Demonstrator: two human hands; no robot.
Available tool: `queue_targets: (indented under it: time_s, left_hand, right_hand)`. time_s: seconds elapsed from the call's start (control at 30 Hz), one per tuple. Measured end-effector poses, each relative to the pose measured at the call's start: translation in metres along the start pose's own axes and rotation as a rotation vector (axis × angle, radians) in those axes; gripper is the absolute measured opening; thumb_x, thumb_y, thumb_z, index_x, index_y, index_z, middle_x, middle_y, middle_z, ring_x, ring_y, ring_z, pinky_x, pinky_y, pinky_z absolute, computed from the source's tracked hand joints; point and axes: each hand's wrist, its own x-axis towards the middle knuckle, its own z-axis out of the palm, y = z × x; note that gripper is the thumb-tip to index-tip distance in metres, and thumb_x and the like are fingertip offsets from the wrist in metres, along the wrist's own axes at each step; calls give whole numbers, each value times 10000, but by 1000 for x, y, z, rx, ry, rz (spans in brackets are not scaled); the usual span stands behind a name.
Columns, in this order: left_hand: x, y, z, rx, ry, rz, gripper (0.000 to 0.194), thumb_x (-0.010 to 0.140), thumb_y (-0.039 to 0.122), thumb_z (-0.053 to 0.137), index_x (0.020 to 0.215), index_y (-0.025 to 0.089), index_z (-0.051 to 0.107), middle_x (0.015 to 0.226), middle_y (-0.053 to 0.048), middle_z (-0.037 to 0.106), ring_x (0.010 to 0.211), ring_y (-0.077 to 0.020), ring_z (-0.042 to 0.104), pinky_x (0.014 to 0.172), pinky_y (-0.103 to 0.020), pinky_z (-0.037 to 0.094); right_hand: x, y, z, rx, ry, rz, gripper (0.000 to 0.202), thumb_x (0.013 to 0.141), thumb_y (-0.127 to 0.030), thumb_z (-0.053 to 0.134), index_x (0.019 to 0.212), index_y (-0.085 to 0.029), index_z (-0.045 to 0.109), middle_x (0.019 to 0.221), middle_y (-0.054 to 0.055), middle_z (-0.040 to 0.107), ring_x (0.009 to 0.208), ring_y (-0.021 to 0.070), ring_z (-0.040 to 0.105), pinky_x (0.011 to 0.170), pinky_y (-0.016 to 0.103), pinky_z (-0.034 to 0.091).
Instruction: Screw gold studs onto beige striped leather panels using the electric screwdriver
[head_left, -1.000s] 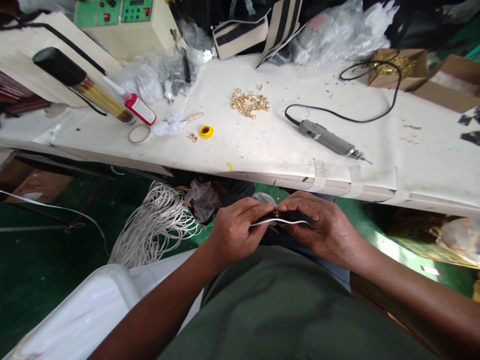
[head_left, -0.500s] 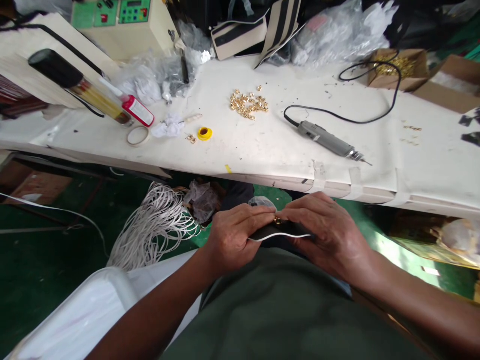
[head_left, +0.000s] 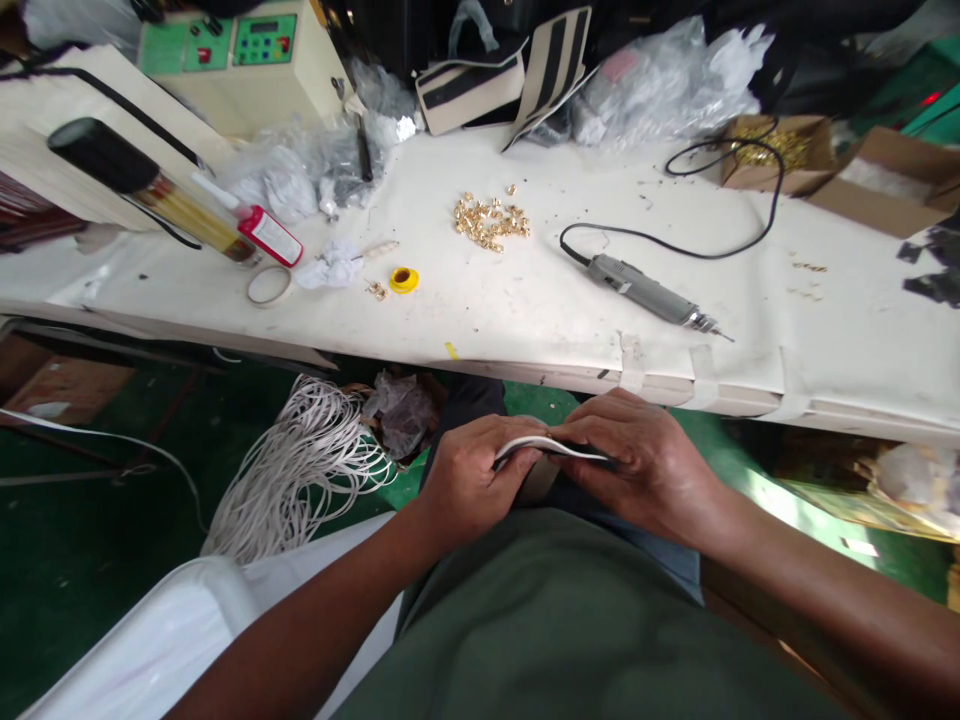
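Observation:
Between my two hands, in front of my lap, is a thin dark flexible panel with a white edge; it looks like a leather piece. My left hand is closed on its left end, thumb below and fingers on the far side. Closed as well, my right hand grips the right end, with its fingers over the top. The panel bows upward near my left thumb. Its far face is hidden from me. On the bench beyond lies a pile of small gold metal fittings.
A white-covered bench runs across the view. On it lie a grey rotary tool with a black cord, a yellow pot, a tape roll and a red bottle. White cords hang at lower left.
The panel has tipped so that its white edge now arches upward, and the gold fitting seen on it before is hidden. My left thumb has come into view beneath it.

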Motion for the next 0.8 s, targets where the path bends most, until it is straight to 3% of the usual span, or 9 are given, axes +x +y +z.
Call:
queue_targets:
  time_s: [0.1, 0.2, 0.3, 0.43, 0.57, 0.8]
  left_hand:
    - [21, -17, 3, 21, -122, -266, 167, 936, 282, 630, 927, 179, 761, 877, -15, 779, 822, -188, 727, 760, -274, 571]
    - [49, -35, 4, -12, -213, -421, 224, 884, 336, 663, 781, 151, 736, 770, 1, 737, 778, -199, 703, 684, -251, 534]
    - [75, -48, 5, -119, -217, -509, 199, 839, 340, 688, 846, 154, 758, 825, -11, 756, 828, -218, 714, 687, -259, 536]
    - [99, -55, 6, -205, -173, -669, 168, 770, 296, 731, 855, 157, 773, 829, -32, 771, 782, -225, 724, 661, -281, 546]
    - [111, -58, 7, -238, -167, -741, 132, 728, 236, 751, 833, 162, 782, 820, -37, 776, 758, -217, 725, 665, -287, 557]
    - [118, -65, 11, -159, -205, -723, 162, 706, 213, 751, 857, 172, 796, 858, -47, 782, 828, -246, 737, 693, -304, 567]
  right_hand:
    - [13, 22, -3, 105, -102, 199, 176, 980, -279, 597, 876, -185, 704, 791, 16, 661, 731, 153, 619, 690, 283, 445]
    - [30, 43, -11, 145, -171, 355, 278, 975, -349, 577, 762, -177, 625, 738, -16, 576, 665, 123, 544, 613, 253, 400]
    - [47, 60, -19, 109, -179, 483, 344, 933, -427, 607, 694, -186, 548, 636, -46, 502, 600, 109, 469, 560, 251, 350]
    - [68, 75, -23, 176, -218, 668, 349, 864, -482, 650, 696, -180, 594, 560, -53, 484, 534, 105, 425, 506, 257, 323]
    - [80, 83, -21, 262, -222, 774, 292, 816, -448, 680, 731, -173, 634, 570, -37, 545, 506, 106, 447, 470, 253, 320]
    - [84, 97, -17, 246, -286, 786, 243, 829, -398, 642, 724, -181, 611, 564, -35, 516, 491, 106, 463, 446, 238, 338]
